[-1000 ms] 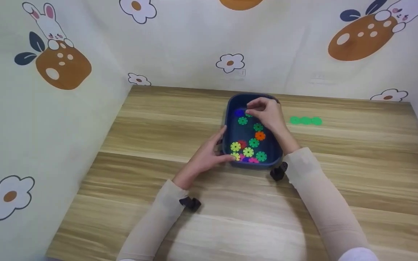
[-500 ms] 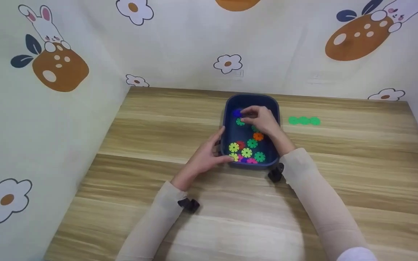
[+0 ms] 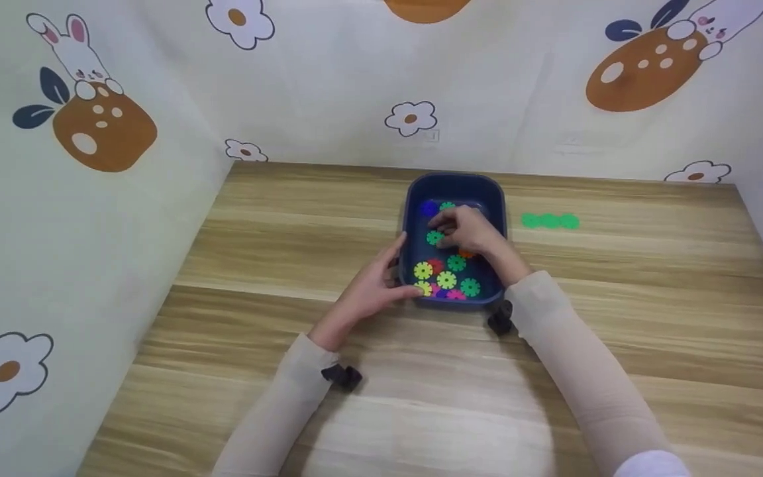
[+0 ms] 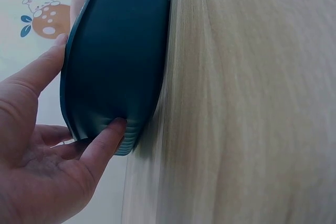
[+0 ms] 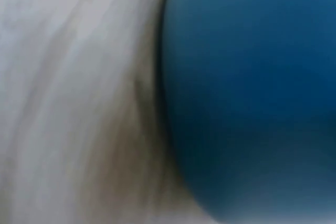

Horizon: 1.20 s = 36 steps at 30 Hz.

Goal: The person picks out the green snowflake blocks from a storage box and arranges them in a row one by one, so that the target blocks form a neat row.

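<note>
A dark blue plastic bin (image 3: 499, 199) stands on the table, holding flower-shaped plastic discs in several colours. My left hand (image 3: 371, 288) grips its near left corner, thumb over the near rim. In the left wrist view, fingers (image 4: 107, 137) press the bin's outer wall (image 4: 115, 51). Inside the bin, my right hand (image 3: 471, 232) has curled fingers and thumb at the edge of a green flower disc (image 3: 434, 238). A blue disc (image 3: 428, 208) and another green disc (image 3: 446, 207) lie beyond it. The right wrist view is blurred and shows the bin's wall (image 5: 252, 77).
Yellow discs (image 3: 423, 270), a red disc (image 3: 435, 266) and other pieces cluster at the bin's near end. Right of the bin, three joined green discs (image 3: 550, 220) lie on the wooden table (image 3: 620, 318). A printed wall covering (image 3: 328, 86) rises behind.
My right hand has moved toward the near end inside the bin, and the green disc at its fingertips has shifted the same way. My left hand keeps its grip on the corner.
</note>
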Tool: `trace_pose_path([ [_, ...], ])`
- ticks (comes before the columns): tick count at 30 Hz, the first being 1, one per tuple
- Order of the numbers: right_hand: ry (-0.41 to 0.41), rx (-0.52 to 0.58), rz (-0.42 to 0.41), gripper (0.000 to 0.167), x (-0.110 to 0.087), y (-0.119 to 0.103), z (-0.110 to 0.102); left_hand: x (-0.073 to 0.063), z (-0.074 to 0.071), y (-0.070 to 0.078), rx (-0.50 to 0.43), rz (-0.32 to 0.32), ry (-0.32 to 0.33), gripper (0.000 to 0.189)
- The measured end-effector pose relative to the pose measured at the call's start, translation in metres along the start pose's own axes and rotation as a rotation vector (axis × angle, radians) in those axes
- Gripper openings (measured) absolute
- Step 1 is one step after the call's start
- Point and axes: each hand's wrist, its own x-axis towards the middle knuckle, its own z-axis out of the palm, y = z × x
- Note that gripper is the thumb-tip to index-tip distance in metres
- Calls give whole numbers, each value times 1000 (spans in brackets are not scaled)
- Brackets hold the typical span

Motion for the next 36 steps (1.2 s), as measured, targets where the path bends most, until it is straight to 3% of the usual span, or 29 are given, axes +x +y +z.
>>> trace_pose_path([
  [8, 6, -153, -41, 33, 1, 0, 4, -1, 0, 0, 18, -13, 4, 98],
  [16, -13, -183, -46, 25, -1, 1, 5, -2, 0, 1, 17, 9, 6, 100],
  [30, -19, -29, -146, 9, 1, 2, 3, -1, -1, -1, 14, 32, 11, 100],
  [36, -38, 28, -124, 10, 1, 3, 2, 0, -1, -1, 18, 48, 10, 100],
])
